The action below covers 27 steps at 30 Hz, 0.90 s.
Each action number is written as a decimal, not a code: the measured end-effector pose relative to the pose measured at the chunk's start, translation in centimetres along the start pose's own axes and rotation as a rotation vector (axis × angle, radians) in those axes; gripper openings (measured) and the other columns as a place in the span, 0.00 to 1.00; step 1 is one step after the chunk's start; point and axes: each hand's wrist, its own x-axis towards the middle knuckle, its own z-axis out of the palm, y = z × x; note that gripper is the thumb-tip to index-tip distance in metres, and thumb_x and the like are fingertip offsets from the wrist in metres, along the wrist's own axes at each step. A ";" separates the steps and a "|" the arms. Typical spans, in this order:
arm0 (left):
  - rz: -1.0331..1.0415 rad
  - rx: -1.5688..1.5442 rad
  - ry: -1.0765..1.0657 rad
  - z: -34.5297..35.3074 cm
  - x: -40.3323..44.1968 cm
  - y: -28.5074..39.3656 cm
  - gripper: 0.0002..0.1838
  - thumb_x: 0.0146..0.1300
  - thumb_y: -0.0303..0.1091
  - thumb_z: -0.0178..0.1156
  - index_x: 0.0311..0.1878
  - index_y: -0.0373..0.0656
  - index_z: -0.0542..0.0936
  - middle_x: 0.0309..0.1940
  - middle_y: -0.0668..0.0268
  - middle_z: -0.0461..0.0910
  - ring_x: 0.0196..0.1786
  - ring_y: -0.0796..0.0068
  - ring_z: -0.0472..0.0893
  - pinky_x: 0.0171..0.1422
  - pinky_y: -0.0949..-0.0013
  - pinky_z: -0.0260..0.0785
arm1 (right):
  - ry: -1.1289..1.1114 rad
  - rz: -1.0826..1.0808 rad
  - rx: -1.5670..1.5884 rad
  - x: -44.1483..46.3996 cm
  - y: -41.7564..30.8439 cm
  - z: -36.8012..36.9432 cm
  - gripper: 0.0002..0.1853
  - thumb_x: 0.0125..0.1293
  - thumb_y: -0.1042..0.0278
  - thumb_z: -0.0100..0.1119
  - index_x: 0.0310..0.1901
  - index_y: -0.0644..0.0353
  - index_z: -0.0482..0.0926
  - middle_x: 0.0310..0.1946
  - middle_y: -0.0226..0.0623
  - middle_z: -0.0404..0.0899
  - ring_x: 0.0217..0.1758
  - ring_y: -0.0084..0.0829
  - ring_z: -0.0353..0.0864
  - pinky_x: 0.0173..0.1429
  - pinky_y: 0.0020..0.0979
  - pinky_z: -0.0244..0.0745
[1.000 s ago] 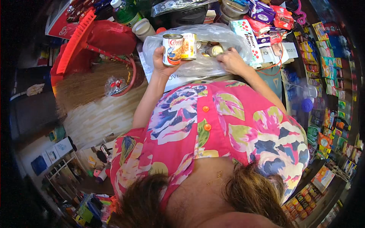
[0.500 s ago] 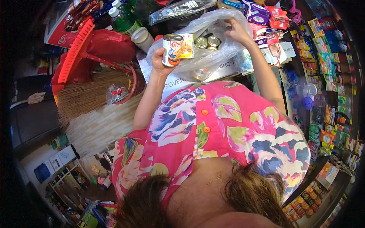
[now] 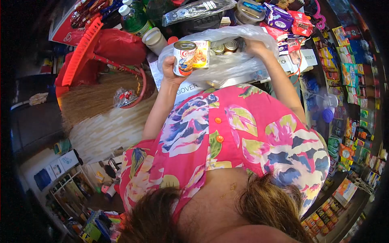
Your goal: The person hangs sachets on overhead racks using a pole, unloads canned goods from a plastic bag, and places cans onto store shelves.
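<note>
Two labelled cans are side by side in my left hand (image 3: 172, 71), a white, red and blue can (image 3: 184, 58) in front and a yellow one (image 3: 201, 54) behind it. Right of them a clear plastic bag (image 3: 239, 67) lies with its mouth open, and several cans (image 3: 230, 45) show their metal lids inside. My right hand (image 3: 256, 47) reaches in at the bag's right side, its fingertips hidden by the plastic and shadow; what they hold, if anything, cannot be seen.
Behind the bag are green bottles (image 3: 135, 24), a white cup (image 3: 154, 41), a plastic-wrapped remote (image 3: 198, 12) and a round tub (image 3: 249, 13). Purple packs (image 3: 278, 17) lie at the back right. A red broom (image 3: 83, 52) stands at the left; shelves of packets line the right.
My right hand lifted the bag's edge, then came down into the bag's right side. The bag's mouth is wider than at first. My left hand still holds both cans, slightly lower.
</note>
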 end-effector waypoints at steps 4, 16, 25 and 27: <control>-0.003 -0.048 0.002 -0.2 0.4 -0.5 0.41 0.41 0.45 0.65 0.60 0.37 0.67 0.58 0.54 0.70 0.61 0.50 0.69 0.60 0.44 0.64 | -0.026 -0.116 -0.062 -0.1 1.2 0.5 0.34 0.44 0.78 0.52 0.60 0.56 0.66 0.57 0.49 0.68 0.60 0.48 0.67 0.62 0.38 0.63; 0.023 0.057 0.002 2.3 0.2 -0.5 0.42 0.41 0.50 0.68 0.63 0.53 0.66 0.59 0.56 0.70 0.64 0.47 0.63 0.66 0.39 0.52 | -0.177 -0.198 0.146 0.0 -8.0 -1.8 0.25 0.48 0.66 0.55 0.52 0.55 0.74 0.46 0.44 0.78 0.53 0.44 0.75 0.59 0.44 0.63; 0.045 0.077 -0.038 3.8 -1.0 0.0 0.45 0.42 0.51 0.68 0.66 0.51 0.61 0.58 0.60 0.71 0.67 0.46 0.60 0.67 0.35 0.47 | -0.241 -0.136 0.167 1.0 -9.7 -1.0 0.33 0.43 0.61 0.59 0.57 0.47 0.72 0.50 0.41 0.76 0.57 0.41 0.71 0.62 0.50 0.55; 0.058 0.087 -0.032 3.8 -1.0 0.2 0.46 0.42 0.51 0.68 0.66 0.51 0.61 0.58 0.60 0.72 0.67 0.45 0.59 0.67 0.34 0.47 | -0.279 -0.120 0.194 1.2 -9.5 -1.3 0.33 0.43 0.62 0.59 0.58 0.45 0.72 0.51 0.41 0.76 0.57 0.41 0.71 0.63 0.49 0.55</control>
